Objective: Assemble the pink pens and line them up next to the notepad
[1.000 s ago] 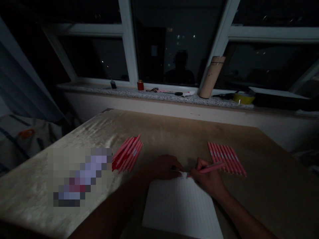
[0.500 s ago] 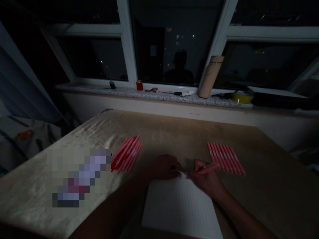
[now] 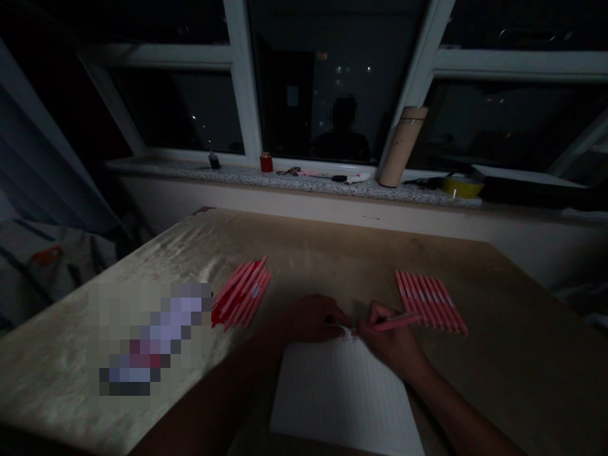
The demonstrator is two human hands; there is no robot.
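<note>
Head view: right hand [image 3: 393, 342] gripping pink pen [image 3: 399, 321]; left hand [image 3: 314, 318] at far end of lined paper [image 3: 344, 396], likely steadying it. Left fingers' closure indeterminable.

Curled right grip [image 3: 393, 342] near left grip [image 3: 316, 318]

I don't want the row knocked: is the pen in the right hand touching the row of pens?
Cannot tell. In the head view, the held pen overlaps the row of pens, but this angle hides whether it hovers above.
</note>
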